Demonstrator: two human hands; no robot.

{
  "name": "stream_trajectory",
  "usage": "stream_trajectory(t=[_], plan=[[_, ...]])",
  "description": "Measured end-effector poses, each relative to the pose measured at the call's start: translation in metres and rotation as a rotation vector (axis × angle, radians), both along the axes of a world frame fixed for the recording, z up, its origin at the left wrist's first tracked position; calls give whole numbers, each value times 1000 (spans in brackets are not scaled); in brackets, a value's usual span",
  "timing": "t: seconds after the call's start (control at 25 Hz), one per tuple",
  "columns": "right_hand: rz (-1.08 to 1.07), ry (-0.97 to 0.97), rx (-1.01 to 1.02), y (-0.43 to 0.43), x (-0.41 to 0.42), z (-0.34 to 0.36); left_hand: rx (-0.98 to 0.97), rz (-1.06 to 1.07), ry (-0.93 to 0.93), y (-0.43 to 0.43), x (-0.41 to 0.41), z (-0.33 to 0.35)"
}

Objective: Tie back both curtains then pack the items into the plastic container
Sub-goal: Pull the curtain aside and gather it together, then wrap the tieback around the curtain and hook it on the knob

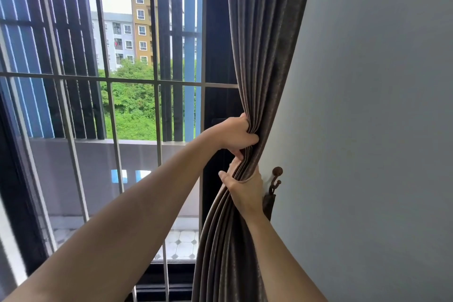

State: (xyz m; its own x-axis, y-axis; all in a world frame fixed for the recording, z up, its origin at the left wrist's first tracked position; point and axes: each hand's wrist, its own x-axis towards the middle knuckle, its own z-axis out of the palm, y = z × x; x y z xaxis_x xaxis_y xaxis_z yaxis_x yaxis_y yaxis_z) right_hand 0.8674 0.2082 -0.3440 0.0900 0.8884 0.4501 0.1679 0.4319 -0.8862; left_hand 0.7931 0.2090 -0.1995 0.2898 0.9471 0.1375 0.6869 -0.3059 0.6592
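A dark grey-brown curtain [259, 44] hangs at the right side of the window, gathered into a narrow bunch against the wall. My left hand [235, 133] grips the bunched folds from the window side. Just below it, my right hand [245, 187] wraps around the same bunch. A dark metal tie-back hook [275, 180] is fixed to the wall right beside my right hand, with a strip of dark fabric hanging under it. The other curtain and the plastic container are out of view.
A barred window [110, 105] fills the left and centre, with a balcony wall and tiled floor outside, then trees and apartment blocks beyond. A plain pale grey wall [380, 130] takes up the right side.
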Motion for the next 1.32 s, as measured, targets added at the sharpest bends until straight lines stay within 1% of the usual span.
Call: stream_trajectory(t=[0.12, 0.24, 0.32, 0.36, 0.44, 0.52, 0.56, 0.6, 0.68, 0.72, 0.92, 0.96, 1.0, 1.16, 1.24, 1.32], plan=[[14, -76, 3, 3, 6, 0, -26, 14, 19, -4, -1, 1], [16, -119, 12, 4, 29, 3, -117, -85, -108, -13, -8, -5], [8, -125, 9, 4, 45, 4, -160, -151, -229, -18, -12, -17], [-4, -115, -4, 6, 53, 4, -174, -134, -307, -19, -11, -24], [-29, -95, -30, 11, 69, 3, -199, -8, -458, -14, -2, -42], [-31, -91, -43, 15, 83, 3, -204, 121, -550, -2, 9, -66], [-40, -96, -45, 17, 90, 4, -188, 180, -547, 5, 15, -79], [-47, -99, -39, 18, 97, 6, -152, 231, -493, 12, 19, -94], [-66, -98, -20, 24, 109, 10, -40, 270, -256, 30, 23, -126], [-78, -102, -13, 28, 116, 12, -14, 273, -153, 40, 27, -140], [-112, -137, -49, 45, 149, 14, -83, 259, 192, 71, 60, -186], [-122, -142, -56, 48, 156, 14, -74, 266, 222, 77, 67, -195], [-127, -148, -60, 50, 162, 15, -75, 283, 210, 82, 72, -203], [-133, -164, -49, 61, 187, 22, -119, 299, 13, 99, 83, -223], [-132, -161, -55, 65, 197, 22, -133, 244, -39, 95, 81, -227], [-119, -164, -70, 68, 201, 22, -144, 148, -134, 84, 71, -225]])
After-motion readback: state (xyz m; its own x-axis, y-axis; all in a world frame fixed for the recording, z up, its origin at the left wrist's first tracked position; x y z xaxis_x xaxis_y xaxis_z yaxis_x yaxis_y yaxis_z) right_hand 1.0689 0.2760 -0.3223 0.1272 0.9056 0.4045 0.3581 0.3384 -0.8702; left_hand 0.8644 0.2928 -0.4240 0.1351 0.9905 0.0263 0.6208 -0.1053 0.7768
